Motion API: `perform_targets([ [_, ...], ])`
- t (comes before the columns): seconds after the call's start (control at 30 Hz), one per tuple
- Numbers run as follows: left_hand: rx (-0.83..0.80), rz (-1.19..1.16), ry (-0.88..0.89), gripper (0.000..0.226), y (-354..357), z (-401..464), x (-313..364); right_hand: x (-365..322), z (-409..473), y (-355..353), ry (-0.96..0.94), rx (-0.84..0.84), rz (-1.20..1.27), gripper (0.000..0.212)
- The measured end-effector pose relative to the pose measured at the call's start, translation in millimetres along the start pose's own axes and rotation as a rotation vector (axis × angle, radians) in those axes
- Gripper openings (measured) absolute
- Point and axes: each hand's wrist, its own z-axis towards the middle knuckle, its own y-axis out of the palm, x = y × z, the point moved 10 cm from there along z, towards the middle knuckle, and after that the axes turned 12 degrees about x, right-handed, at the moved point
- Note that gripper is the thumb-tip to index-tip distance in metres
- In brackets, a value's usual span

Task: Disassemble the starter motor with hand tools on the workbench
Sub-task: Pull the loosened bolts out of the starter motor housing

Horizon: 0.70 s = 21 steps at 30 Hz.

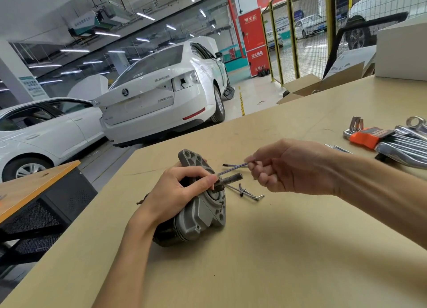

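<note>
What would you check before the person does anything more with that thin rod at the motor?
1. Starter motor steadied on the workbench: ok, left hand grips it.
2. Long bolt held firmly: ok, right hand pinches its end.
3. Bolt tip free of the housing: cannot tell, left fingers hide it.
4. Removed parts kept together: ok, loose bolts lie beside the motor.
5. Tools within reach: ok, hex key set lies to the right.

A car workshop: white cars (147,95) on the floor beside a tool-strewn workbench (277,250)
</note>
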Motion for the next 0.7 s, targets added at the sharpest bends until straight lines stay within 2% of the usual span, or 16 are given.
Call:
perform_targets([
  [0.27, -0.029, -0.011, -0.004, 0.025, 1, 1, -4, -29, -5, -2, -0.47, -0.006, -0.503, 0.021],
  [0.37, -0.034, -0.008, 0.0, 0.023, 1, 1, -5, -43, -15, 3, -0.785, 0.044, -0.761, 0.018],
  [0.5, -0.019, 0.007, 0.001, 0.025, -1, 0, -5, -59, -46, 19, -1.388, 0.191, -1.093, 0.014],
  [0.53, -0.014, 0.012, -0.001, 0.027, -1, 0, -6, -57, -50, 24, -1.487, 0.198, -1.175, 0.017],
  [0.6, -0.023, 0.003, -0.015, 0.031, 0, 0, -8, -55, -50, 26, -1.554, 0.227, -1.266, 0.022],
  [0.7, -0.017, 0.004, -0.027, 0.033, 0, 1, -10, -60, -47, 20, -1.516, 0.292, -1.22, 0.019],
])
